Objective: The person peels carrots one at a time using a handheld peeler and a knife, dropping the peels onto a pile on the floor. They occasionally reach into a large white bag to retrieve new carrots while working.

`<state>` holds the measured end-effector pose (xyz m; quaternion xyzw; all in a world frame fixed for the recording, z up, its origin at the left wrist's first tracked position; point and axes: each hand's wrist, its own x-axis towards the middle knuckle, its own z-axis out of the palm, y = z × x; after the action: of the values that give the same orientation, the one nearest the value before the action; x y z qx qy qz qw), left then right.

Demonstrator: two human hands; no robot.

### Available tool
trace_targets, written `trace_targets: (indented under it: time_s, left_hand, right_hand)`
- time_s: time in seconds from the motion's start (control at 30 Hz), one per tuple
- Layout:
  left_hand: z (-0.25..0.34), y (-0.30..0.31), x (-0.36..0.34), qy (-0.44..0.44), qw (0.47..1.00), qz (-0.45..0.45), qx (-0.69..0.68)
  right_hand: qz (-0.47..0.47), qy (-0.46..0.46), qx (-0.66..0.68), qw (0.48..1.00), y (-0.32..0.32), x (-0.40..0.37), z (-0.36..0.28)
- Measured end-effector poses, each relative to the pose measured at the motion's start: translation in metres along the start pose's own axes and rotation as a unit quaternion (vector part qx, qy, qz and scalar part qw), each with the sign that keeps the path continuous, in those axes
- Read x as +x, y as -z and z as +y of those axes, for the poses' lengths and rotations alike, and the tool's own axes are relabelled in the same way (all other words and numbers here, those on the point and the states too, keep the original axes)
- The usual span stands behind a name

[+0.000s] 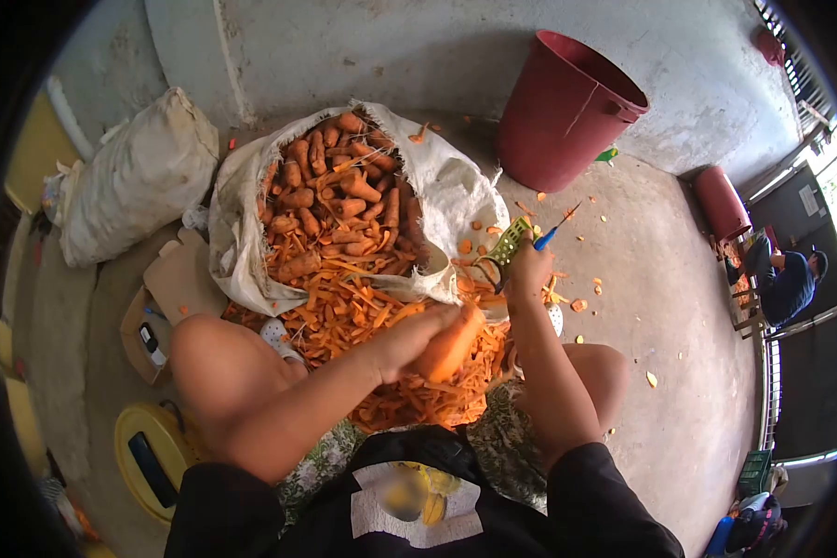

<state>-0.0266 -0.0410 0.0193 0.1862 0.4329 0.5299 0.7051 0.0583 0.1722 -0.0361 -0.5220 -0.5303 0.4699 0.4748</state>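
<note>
My left hand [414, 344] is wrapped round a large carrot [451, 346], held over a heap of orange peelings [344, 312]. To its right, my right hand [528, 268] is closed on a green peeler [505, 244] with holes in its flat part. A blue-handled pointed tool [547, 238] also sticks out of that hand, its thin tip up and to the right. Just beyond my hands, a white woven sack [237, 228] lies open, full of carrots [344, 191]. The peelings spread from its mouth to between my legs.
A red bin [549, 121] stands by the wall beyond the sack. At left are a stuffed white sack [139, 177], a cardboard box [186, 274] and a yellow lid [130, 442] with a phone [153, 468] on it. A person [790, 288] sits at far right.
</note>
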Motion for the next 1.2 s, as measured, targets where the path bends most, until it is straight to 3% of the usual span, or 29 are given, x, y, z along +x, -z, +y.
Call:
trace_targets:
  time_s: [0.03, 0.1, 0.17, 0.23, 0.3, 0.4, 0.47, 0.57, 0.63, 0.7, 0.8, 0.83, 0.9, 0.97, 1.03, 1.1, 1.2]
  left_hand:
    - [0.003, 0.007, 0.001, 0.01, 0.997, -0.031, -0.071]
    - [0.003, 0.022, 0.004, 0.025, 0.994, 0.007, -0.109]
    - [-0.001, 0.028, 0.014, -0.003, 0.989, 0.021, -0.144]
    - [0.003, 0.022, 0.012, -0.002, 0.987, 0.05, -0.15]
    - [0.002, 0.019, 0.013, 0.004, 0.985, 0.074, -0.153]
    - [-0.008, 0.026, 0.02, 0.006, 0.977, 0.112, -0.184]
    - [-0.017, 0.044, 0.023, -0.023, 0.975, -0.045, -0.217]
    - [-0.013, 0.036, 0.023, 0.002, 0.995, 0.012, -0.1]
    - [-0.013, 0.029, 0.017, 0.033, 0.996, -0.013, -0.083]
    - [0.001, 0.006, 0.002, 0.082, 0.994, -0.072, -0.001]
    - [0.002, 0.007, 0.001, 0.08, 0.993, -0.057, -0.06]
    - [0.004, 0.015, 0.003, 0.061, 0.994, -0.032, -0.08]
    - [0.003, 0.03, 0.012, 0.049, 0.987, 0.031, -0.147]
    - [0.007, 0.026, 0.012, 0.034, 0.983, 0.093, -0.154]
    - [0.001, 0.034, 0.018, 0.035, 0.98, 0.082, -0.18]
    - [-0.003, 0.032, 0.02, 0.042, 0.975, 0.069, -0.206]
    - [-0.006, 0.025, 0.021, 0.033, 0.969, 0.106, -0.221]
  right_hand:
    - [-0.002, -0.001, 0.0, 1.0, -0.004, -0.014, -0.013]
    - [-0.108, -0.076, 0.13, 0.983, -0.012, -0.05, -0.038]
    - [-0.194, -0.014, 0.07, 0.978, -0.011, -0.077, -0.047]
    - [-0.206, 0.048, 0.025, 0.977, -0.012, -0.105, -0.059]
    - [-0.189, 0.179, -0.027, 0.965, -0.016, -0.111, -0.049]
    - [-0.177, 0.184, -0.058, 0.965, -0.016, -0.115, -0.046]
    - [-0.167, 0.187, -0.06, 0.966, -0.017, -0.12, -0.05]
    - [-0.14, 0.201, -0.107, 0.964, -0.018, -0.108, -0.039]
    - [-0.092, 0.121, -0.087, 0.985, -0.019, -0.06, -0.007]
    - [0.027, 0.116, -0.092, 0.989, -0.009, -0.033, -0.027]
    - [0.001, 0.05, -0.001, 0.999, 0.004, 0.003, -0.01]
    - [-0.001, 0.051, -0.002, 0.999, 0.001, -0.014, -0.03]
    - [-0.072, -0.038, 0.077, 0.994, -0.006, -0.055, -0.062]
    - [-0.136, 0.024, 0.092, 0.986, -0.015, -0.073, -0.047]
    - [-0.193, 0.068, 0.038, 0.978, -0.013, -0.102, -0.06]
    - [-0.159, 0.228, -0.072, 0.958, -0.021, -0.113, -0.047]
    - [-0.152, 0.194, -0.142, 0.959, -0.023, -0.115, -0.045]
